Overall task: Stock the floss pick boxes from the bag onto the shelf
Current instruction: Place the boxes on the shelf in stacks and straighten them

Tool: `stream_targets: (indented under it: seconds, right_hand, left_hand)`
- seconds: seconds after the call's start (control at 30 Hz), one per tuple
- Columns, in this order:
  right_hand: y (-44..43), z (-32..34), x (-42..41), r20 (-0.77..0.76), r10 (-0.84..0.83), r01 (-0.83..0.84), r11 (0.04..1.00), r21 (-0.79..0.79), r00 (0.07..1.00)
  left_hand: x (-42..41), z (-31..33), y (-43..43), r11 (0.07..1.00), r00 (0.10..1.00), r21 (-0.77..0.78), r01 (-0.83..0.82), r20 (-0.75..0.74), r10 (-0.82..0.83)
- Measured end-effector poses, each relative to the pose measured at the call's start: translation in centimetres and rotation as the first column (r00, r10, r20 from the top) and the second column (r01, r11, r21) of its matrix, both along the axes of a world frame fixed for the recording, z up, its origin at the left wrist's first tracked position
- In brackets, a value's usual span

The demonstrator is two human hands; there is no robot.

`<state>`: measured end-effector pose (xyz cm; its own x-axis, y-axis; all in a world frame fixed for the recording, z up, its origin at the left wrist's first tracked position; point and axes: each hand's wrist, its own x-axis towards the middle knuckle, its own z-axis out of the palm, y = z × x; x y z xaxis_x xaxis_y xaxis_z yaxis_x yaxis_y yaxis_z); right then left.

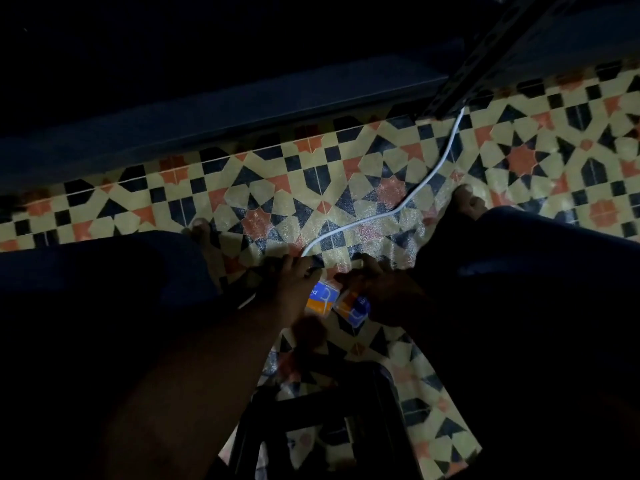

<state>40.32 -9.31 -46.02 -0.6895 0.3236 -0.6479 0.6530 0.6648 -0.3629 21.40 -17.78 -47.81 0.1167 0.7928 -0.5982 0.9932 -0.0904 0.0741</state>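
The scene is very dark. Two orange, blue and white floss pick boxes show low between my knees. My left hand (pixel 294 282) holds the left box (pixel 320 299) and my right hand (pixel 381 289) holds the right box (pixel 353 308). Both hands sit just above the patterned floor, close together. A clear plastic bag (pixel 277 368) lies on the floor below my hands, barely visible. The dark blue shelf (pixel 242 109) runs across the upper part of the view, its inside too dark to see.
A white cable (pixel 426 178) snakes over the tiled floor (pixel 346 188) from the shelf's black slotted post (pixel 485 57) to my left hand. My knees and bare feet flank the hands. A dark stool or frame (pixel 329 410) stands below.
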Motion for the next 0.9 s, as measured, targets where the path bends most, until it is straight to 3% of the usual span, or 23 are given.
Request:
stream_targets:
  seconds: [0.07,0.27,0.43,0.53,0.63,0.73,0.9]
  right_hand:
    - [-0.9,-1.2,0.3,0.008,-0.083,0.083,0.996,-0.027,0.997]
    - [-1.6,-1.7,0.3,0.106,0.044,-0.059,0.987,0.149,0.993]
    - [-0.2,-1.5,0.2,0.055,-0.171,0.157,0.967,0.198,0.984]
    - [0.4,-1.0,0.4,0.039,-0.372,0.369,0.927,0.065,0.928]
    - [0.9,-0.4,0.6,0.059,-0.539,0.543,0.834,-0.1,0.84]
    - [1.3,-0.6,0.8,0.091,-0.665,0.671,0.731,-0.126,0.742]
    - [2.4,1.8,0.4,0.037,-0.889,0.864,0.431,-0.261,0.455]
  left_hand:
    - [-0.1,-0.8,-0.4,1.0,0.998,-0.017,0.026,-0.054,-0.027]
    - [-0.7,-2.7,-0.8,0.991,0.994,0.105,0.084,-0.083,-0.075]
    - [-0.6,-2.2,0.1,0.995,0.991,0.041,-0.095,0.095,0.091]
    - [-0.7,-1.4,0.9,0.982,0.963,-0.064,-0.177,0.195,0.186]
    - [-1.4,-1.2,1.2,0.944,0.888,-0.1,-0.313,0.322,0.329]
    - [-2.2,-0.6,1.4,0.873,0.777,-0.168,-0.458,0.401,0.485]
    - [-3.1,2.4,3.2,0.753,0.539,-0.328,-0.571,0.542,0.645]
